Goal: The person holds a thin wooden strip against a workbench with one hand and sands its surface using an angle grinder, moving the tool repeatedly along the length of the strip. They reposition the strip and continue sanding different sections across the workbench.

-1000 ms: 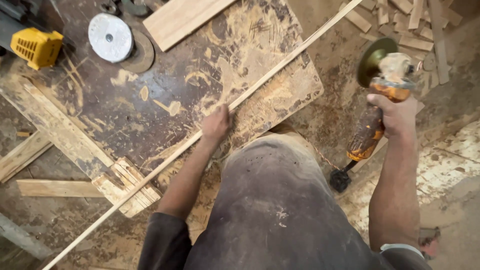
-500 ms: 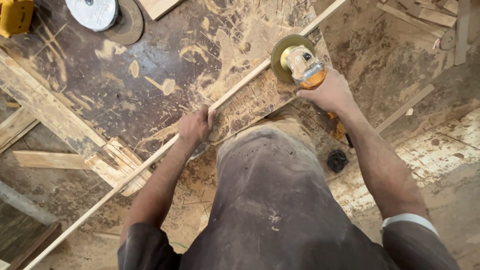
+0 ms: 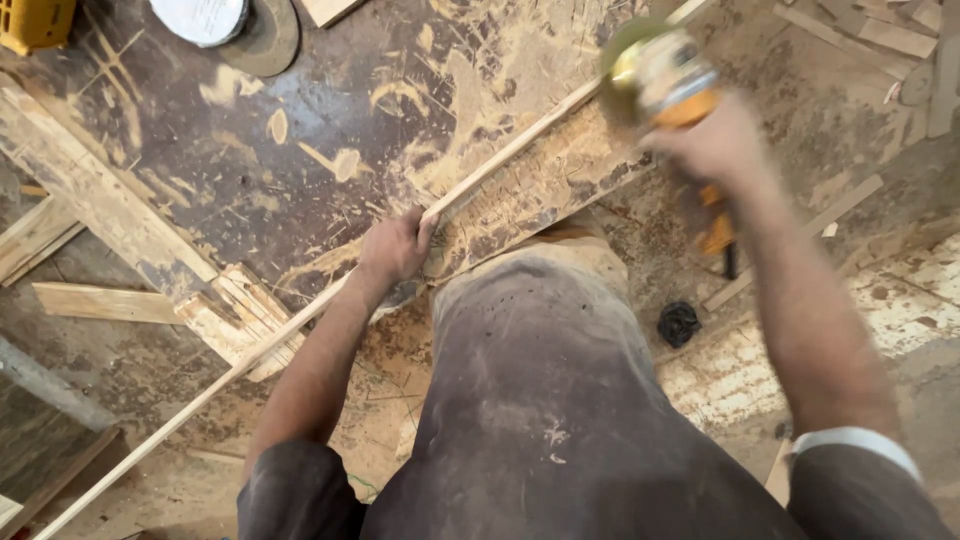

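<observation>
My left hand (image 3: 395,248) presses down on a long thin wooden strip (image 3: 500,155) that runs diagonally across a dark, sawdust-covered board (image 3: 330,110). My right hand (image 3: 715,145) grips an orange angle grinder (image 3: 665,85), blurred with motion, its disc over the strip near the board's upper right edge. My knee in dusty grey trousers (image 3: 545,350) rests against the board's near edge.
A round white disc (image 3: 205,18) lies on a dark pad at the top left, beside a yellow tool (image 3: 35,22). Wood offcuts (image 3: 95,302) lie left of the board and at the top right (image 3: 870,35). A small black object (image 3: 679,323) sits on the floor.
My right hand has brought the grinder from the right side onto the strip, then a little to the right along it. My left hand stays on the strip.
</observation>
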